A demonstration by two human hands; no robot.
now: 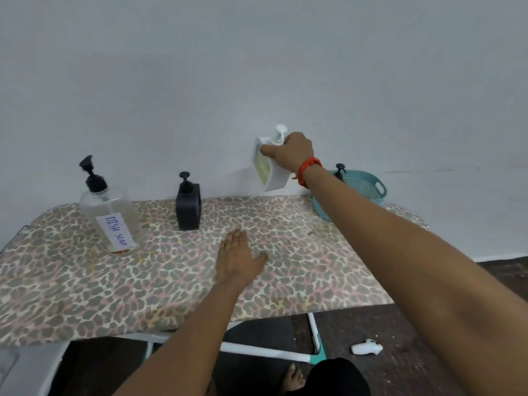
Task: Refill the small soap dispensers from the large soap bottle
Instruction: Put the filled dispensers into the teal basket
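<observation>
Soap bottle, large, clear and labelled DISH SOAP, stands at the left of the tabletop; it looks nearly empty, as far as we can tell. Right of it we see a black dispenser, upright. The left hand lies flat on the tabletop, fingers straight. The right hand grips the white dispenser, tilted and lifted off the tabletop, near a teal basket.

A leopard-print-covered table is seen, with the left hand laid flat near its middle. Just beyond the hand and slightly to its left, a black soap dispenser is stood upright. Further left, a large clear pump bottle labelled "DISH SOAP" is placed. Well to the hand's right, at the far edge, a teal basket is set.
</observation>
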